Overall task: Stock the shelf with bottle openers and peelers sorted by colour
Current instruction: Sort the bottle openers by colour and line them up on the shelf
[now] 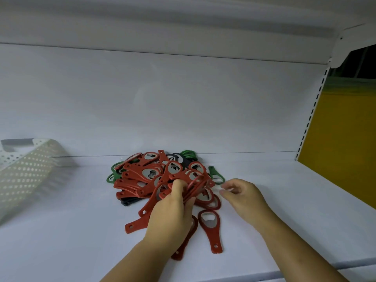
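A heap of red bottle openers lies in the middle of the white shelf. Green openers stick out at the heap's left and right edges and at the back, and dark navy ones show at the back and under the front left. My left hand is closed around a stack of several red openers at the heap's front. Just right of the heap, my right hand hovers with its fingers loosely curled and nothing in them. One red opener lies alone in front, between my forearms.
A white perforated basket stands at the left end of the shelf, blurred. The shelf's back panel is close behind the heap. A slotted upright and a yellow surface bound the right side. Another shelf hangs overhead.
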`<state>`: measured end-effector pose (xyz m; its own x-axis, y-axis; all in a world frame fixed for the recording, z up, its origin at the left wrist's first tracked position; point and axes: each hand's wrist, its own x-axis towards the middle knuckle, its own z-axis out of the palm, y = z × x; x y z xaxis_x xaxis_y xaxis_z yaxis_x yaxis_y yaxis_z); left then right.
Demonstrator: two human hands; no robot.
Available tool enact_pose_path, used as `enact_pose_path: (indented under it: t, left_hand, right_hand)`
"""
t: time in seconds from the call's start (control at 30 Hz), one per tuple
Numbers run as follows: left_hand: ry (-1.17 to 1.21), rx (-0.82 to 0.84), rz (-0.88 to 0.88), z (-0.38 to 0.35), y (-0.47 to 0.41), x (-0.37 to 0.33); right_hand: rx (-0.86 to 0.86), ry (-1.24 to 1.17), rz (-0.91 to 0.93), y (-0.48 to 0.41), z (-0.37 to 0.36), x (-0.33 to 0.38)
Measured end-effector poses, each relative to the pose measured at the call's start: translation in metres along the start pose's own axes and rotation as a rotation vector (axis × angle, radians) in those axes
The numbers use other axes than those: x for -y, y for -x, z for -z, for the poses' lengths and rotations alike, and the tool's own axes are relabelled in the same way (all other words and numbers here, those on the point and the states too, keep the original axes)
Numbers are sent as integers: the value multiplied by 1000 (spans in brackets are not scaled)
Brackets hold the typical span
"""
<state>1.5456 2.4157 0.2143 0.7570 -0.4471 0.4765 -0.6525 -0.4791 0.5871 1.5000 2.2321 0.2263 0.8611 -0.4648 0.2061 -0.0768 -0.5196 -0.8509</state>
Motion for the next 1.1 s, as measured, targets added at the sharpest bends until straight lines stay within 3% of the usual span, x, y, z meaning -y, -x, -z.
enact_pose_path:
  t: [0.17,0.37,0.6,0.8,0.93,1.1]
  left_hand:
    - [96,6,105,2,-1,4]
    - [122,76,74,3,0,3]
    - [182,93,107,6,0,2]
    - [171,113,85,7,1,-1]
    - [159,124,73,7,1,-1]
    - [161,130,78,7,2,-2]
  right_hand:
    - [136,186,24,6,-2,-5]
    - [271,298,85,8,1,-1]
    - [203,297,84,9,2,1]
    - [12,390,-6,2,9,-9]
    - [67,470,-67,1,11,-9]
    - [72,371,-119,1,12,-9]
